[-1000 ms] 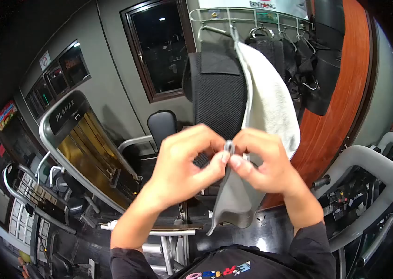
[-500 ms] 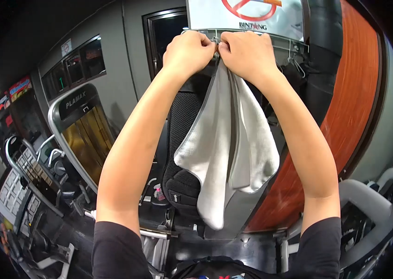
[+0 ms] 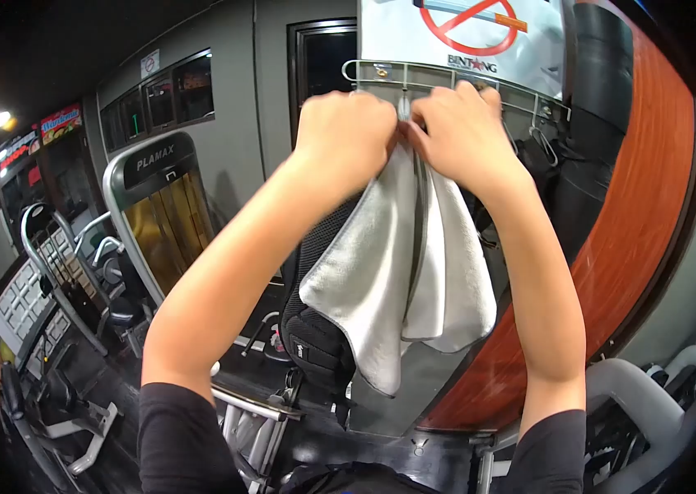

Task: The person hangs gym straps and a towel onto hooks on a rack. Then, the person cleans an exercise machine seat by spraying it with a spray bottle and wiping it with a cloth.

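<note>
The pale grey cloth (image 3: 369, 284) hangs in loose folds at the centre of the frame, its gathered top just below the wire rack (image 3: 381, 71). It looks light, soft and limp, likely neither slippery nor fragile; the bunched upper edge seems the surest place to hold, since the lower corners would probably just flop. The left hand (image 3: 346, 136) and right hand (image 3: 462, 136) are closed in on that top from either side, fingertips partly hidden. Behind the cloth, lower centre, hangs a black bag (image 3: 315, 333); a no-smoking sign (image 3: 480, 41) sits at upper right, a weight machine (image 3: 150, 160) at upper left.
</note>
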The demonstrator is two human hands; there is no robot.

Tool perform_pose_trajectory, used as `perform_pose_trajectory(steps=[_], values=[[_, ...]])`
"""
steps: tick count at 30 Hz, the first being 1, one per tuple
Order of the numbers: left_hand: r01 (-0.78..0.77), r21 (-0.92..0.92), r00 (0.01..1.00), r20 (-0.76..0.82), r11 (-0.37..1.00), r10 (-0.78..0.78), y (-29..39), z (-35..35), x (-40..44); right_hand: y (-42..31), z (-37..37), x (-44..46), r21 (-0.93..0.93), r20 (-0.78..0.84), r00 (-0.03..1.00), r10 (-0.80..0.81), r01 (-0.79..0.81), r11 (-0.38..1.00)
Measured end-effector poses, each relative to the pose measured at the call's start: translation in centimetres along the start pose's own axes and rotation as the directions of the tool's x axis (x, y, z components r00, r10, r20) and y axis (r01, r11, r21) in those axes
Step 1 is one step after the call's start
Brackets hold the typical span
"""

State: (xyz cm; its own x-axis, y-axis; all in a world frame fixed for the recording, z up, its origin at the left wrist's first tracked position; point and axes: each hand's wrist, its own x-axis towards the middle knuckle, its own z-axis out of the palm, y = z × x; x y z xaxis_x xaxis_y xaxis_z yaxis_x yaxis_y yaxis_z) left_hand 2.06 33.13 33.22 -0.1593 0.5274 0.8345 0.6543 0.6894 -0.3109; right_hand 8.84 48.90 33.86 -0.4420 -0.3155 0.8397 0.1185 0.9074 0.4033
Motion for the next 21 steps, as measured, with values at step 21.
perform_pose_trajectory(steps=[21], values=[[0.719,-0.271,0.663,0.545,0.64,-0.513,-7.2,-0.3,-50.4,-28.7,4.2,-25.1,0.876,0.481,0.864,-0.148,-0.48,0.043]])
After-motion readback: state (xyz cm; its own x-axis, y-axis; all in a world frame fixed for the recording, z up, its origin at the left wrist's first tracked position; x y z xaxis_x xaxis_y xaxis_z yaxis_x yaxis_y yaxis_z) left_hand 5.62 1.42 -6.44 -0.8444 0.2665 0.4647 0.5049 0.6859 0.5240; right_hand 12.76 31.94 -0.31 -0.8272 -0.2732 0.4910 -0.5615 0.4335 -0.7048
